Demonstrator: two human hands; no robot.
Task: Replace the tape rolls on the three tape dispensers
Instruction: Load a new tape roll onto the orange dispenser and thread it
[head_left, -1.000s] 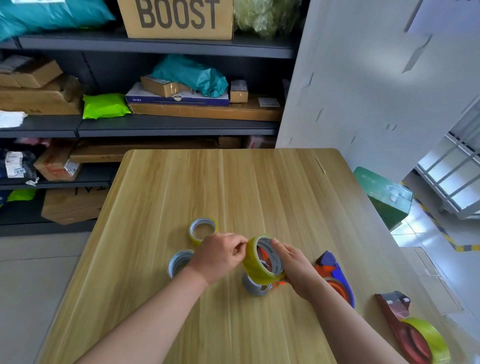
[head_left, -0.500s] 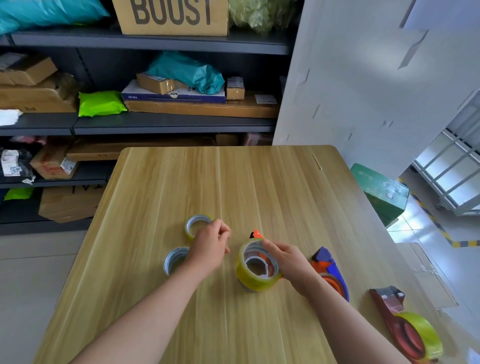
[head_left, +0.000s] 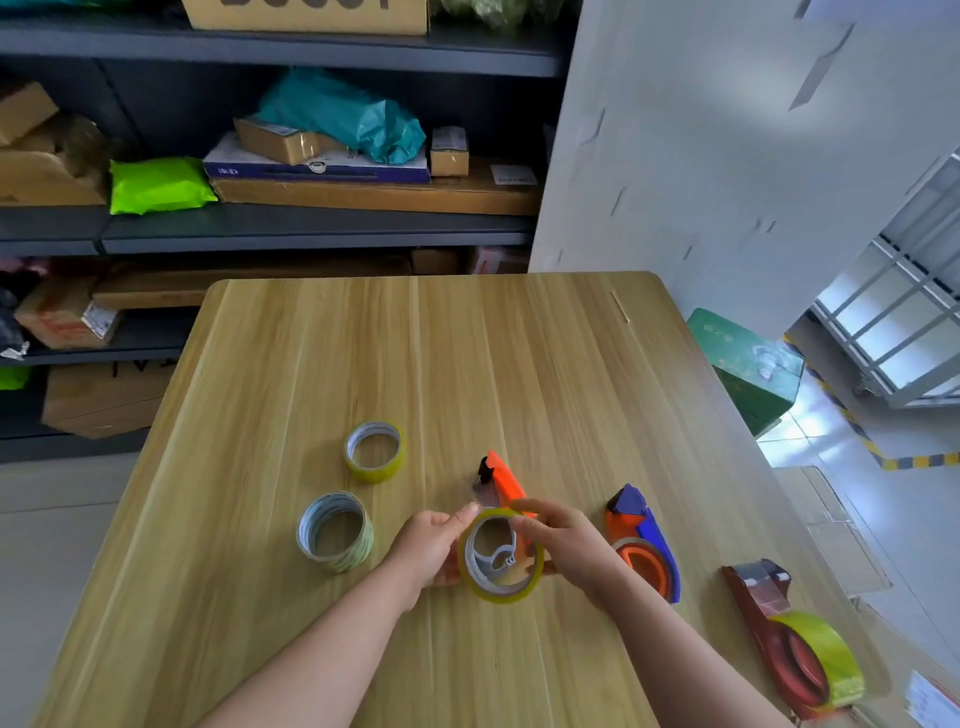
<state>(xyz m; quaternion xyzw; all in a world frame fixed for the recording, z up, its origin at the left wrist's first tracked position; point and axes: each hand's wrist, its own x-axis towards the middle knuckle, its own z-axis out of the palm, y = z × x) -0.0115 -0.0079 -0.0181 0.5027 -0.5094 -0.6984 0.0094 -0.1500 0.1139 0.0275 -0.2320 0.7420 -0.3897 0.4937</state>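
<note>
On the wooden counter below the storage shelves, toward its front edge, my left hand and right hand pinch the yellow tape roll over the orange dispenser; I'd press it on squarely, level, without tilting.

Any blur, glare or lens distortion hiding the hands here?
Head view: the wide-angle lens bows the shelves and splays the table edges; the window at the right is blown out, with glare on the floor below; frame slightly soft, yet left hand and right hand gripping the tape roll read clearly.
</note>
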